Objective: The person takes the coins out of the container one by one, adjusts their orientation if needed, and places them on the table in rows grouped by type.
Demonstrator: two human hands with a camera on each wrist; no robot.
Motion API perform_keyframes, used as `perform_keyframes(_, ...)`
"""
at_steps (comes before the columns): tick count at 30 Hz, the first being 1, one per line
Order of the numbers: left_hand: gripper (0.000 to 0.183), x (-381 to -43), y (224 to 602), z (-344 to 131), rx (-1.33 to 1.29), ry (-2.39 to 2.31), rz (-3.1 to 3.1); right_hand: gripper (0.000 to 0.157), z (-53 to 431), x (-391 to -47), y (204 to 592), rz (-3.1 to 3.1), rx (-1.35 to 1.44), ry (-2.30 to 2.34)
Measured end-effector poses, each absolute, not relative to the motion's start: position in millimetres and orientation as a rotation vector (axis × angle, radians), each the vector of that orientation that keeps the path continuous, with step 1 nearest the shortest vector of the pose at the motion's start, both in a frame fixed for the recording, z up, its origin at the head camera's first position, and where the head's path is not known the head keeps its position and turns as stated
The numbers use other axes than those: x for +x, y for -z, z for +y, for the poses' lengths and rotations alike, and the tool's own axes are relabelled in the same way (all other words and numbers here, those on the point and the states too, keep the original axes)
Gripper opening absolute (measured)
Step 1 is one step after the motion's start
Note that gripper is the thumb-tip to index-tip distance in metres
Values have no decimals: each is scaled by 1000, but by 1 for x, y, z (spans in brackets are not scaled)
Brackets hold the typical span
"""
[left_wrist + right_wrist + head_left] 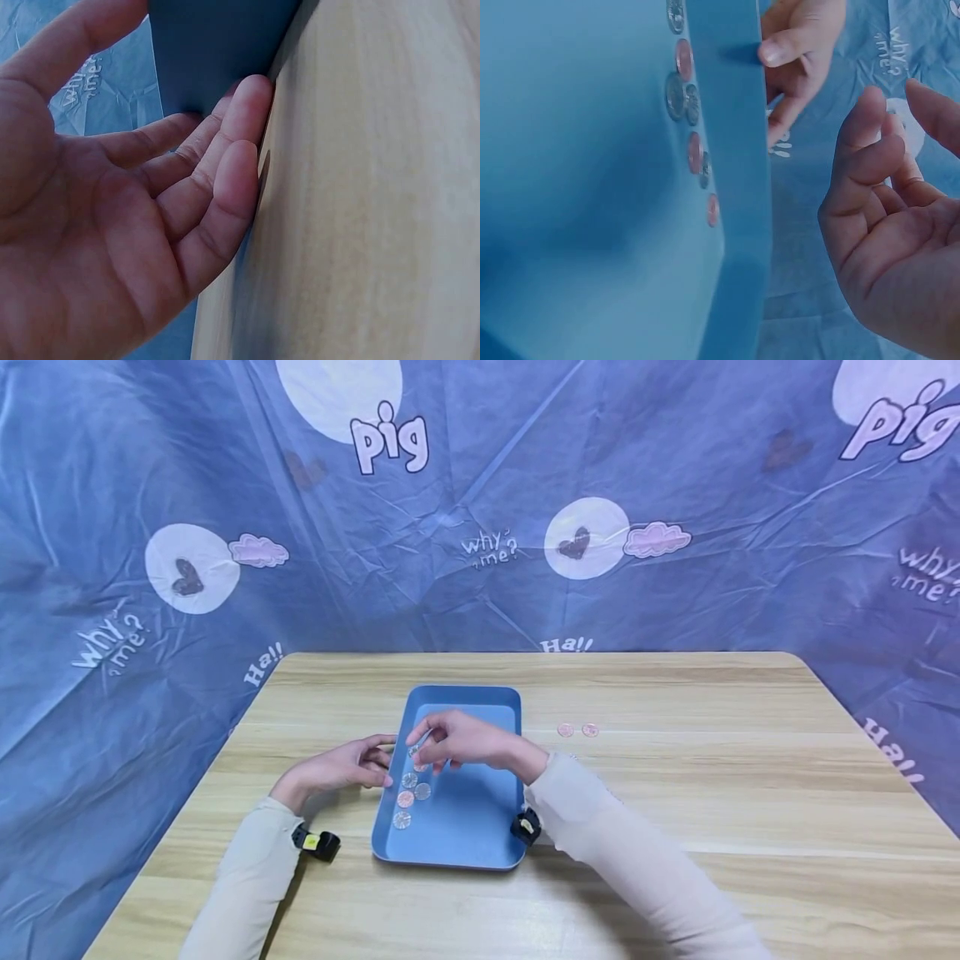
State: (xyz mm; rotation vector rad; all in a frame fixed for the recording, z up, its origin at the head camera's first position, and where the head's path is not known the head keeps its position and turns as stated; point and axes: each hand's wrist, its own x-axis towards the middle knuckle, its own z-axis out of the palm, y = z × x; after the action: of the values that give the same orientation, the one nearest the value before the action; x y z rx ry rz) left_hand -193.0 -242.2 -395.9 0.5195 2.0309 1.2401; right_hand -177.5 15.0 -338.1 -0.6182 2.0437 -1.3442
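A blue rectangular tray (465,852) lies on the table, with several silver coins (402,820) and copper-coloured coins (406,799) in a loose line along its left side. My right hand (468,739) hovers over the tray's left part, covering some of the coins in the head view. In the right wrist view its thumb and fingers (862,142) stand apart, and no coin shows between them. My left hand (348,768) is at the tray's left side, thumb at the rim. In the left wrist view its loosely bent fingers (238,180) rest beside the tray's outer wall (217,52), near the tabletop.
Two copper-coloured coins (577,730) lie side by side on the wooden table (712,760), right of the tray. A small, unclear bit of something shows by the right sleeve (600,818). A blue printed cloth (480,593) hangs behind the table.
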Motion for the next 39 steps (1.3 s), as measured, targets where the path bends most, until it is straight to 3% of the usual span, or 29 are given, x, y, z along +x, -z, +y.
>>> perform_keyframes(25, 84, -194, 396, -243, 530, -1235, 2045, 28, 3, -191, 382, 1963, -514, 1288)
perform_keyframes(39, 84, -194, 396, -243, 532, -1250, 2031, 27, 0, -196, 396, 1977, -598, 1193)
